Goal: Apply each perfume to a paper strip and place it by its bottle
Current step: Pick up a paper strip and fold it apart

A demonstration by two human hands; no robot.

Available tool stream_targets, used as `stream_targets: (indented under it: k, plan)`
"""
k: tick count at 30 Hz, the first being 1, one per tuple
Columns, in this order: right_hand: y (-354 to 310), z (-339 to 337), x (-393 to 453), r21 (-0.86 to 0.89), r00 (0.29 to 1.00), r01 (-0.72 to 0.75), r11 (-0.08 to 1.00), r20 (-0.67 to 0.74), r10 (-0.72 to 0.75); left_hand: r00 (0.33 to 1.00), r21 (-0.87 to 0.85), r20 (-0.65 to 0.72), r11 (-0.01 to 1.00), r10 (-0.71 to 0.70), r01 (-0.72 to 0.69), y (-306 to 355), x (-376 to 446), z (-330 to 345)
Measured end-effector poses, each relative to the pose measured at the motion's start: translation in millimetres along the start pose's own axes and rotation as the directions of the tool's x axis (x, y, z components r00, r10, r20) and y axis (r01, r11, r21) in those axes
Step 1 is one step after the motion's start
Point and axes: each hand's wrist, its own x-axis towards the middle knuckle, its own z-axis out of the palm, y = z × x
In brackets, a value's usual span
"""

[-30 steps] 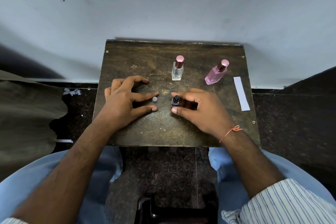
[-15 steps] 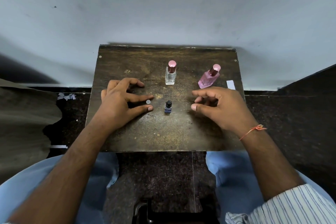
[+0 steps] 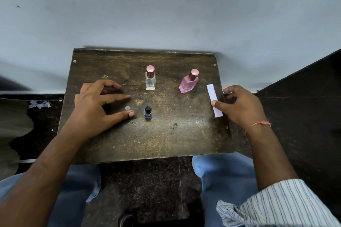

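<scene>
Bottles stood on the dark wooden surface [image 3: 166, 134] in front of me. The clear bottle [image 3: 150, 81] with a pink cap stood upright near the far middle. The pink bottle [image 3: 188, 84] stood to its right, and it looked tilted. The small dark bottle [image 3: 148, 113] stood closer to me, near the middle, with its black top showing. A little round cap [image 3: 127, 108] lay flat on the surface just left of it.

My left hand [image 3: 96, 105] rested on the surface with its fingers spread out and loose, holding nothing. The little cap lay between its thumb and first finger, but I could not tell if they touched it.

The white paper strip [image 3: 214, 100] lay at the right edge of the surface, just right of the pink bottle. My right hand [image 3: 241, 105] was at that edge. Its thumb lay on the strip, its other fingers were curled, and I could not tell if the grip had closed on the paper.
</scene>
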Motion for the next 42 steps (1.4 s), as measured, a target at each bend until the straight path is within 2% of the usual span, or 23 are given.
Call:
stream_targets:
  k: [4, 7, 11, 13, 15, 17, 19, 21, 26, 31, 35, 42]
  plan:
    - [2, -3, 3, 0.025, 0.999, -0.044, 0.999, 0.029, 0.043, 0.998, -0.047, -0.054, 0.999, 0.015, -0.018, -1, 2, -1]
    - [4, -3, 7, 0.029, 0.999, -0.050, 0.998, 0.000, 0.050, 0.994, -0.099, -0.110, 0.995, 0.023, -0.034, 3, 2, -2]
    - [-1, -4, 7, 0.022, 0.995, -0.032, 0.999, -0.098, 0.035, 0.989, -0.100, -0.144, 0.994, 0.020, -0.035, 10, 2, -5]
    - [-7, -4, 6, 0.136, 0.985, 0.007, 0.991, -0.172, 0.017, 0.988, -0.107, -0.154, 0.994, 0.021, -0.038, 12, 3, -6]
    - [-19, -5, 1, 0.435, 0.974, 0.115, 0.893, -0.227, -0.014, 0.986, -0.132, -0.165, 0.991, 0.016, -0.038, 14, 3, -8]
    - [-39, -5, -7, 0.679, 0.950, 0.277, 0.680, -0.300, -0.088, 0.986, -0.185, -0.169, 0.982, 0.004, -0.036, 16, 4, -9]
    - [-57, -2, -19, 0.758, 0.913, 0.404, 0.511, -0.369, -0.175, 0.982, -0.257, -0.188, 0.966, -0.014, -0.036, 17, 5, -9]
    - [-76, 8, -34, 0.774, 0.887, 0.461, 0.435, -0.385, -0.255, 0.979, -0.333, -0.206, 0.941, -0.010, -0.060, 20, 5, -7]
    - [-101, 50, -63, 0.798, 0.875, 0.399, 0.452, -0.184, -0.447, 0.982, -0.556, -0.179, 0.818, 0.056, -0.148, 32, 7, -7]
    - [-107, 64, -68, 0.821, 0.873, 0.323, 0.471, -0.066, -0.483, 0.988, -0.751, -0.012, 0.651, 0.154, -0.111, 35, 8, -9]
    - [-110, 66, -68, 0.811, 0.875, 0.314, 0.493, -0.046, -0.481, 0.982, -0.768, 0.057, 0.636, 0.182, -0.073, 36, 7, -8]
    - [-115, 72, -73, 0.765, 0.872, 0.364, 0.532, -0.080, -0.482, 0.985, -0.800, 0.117, 0.600, 0.125, 0.019, 41, 8, -13]
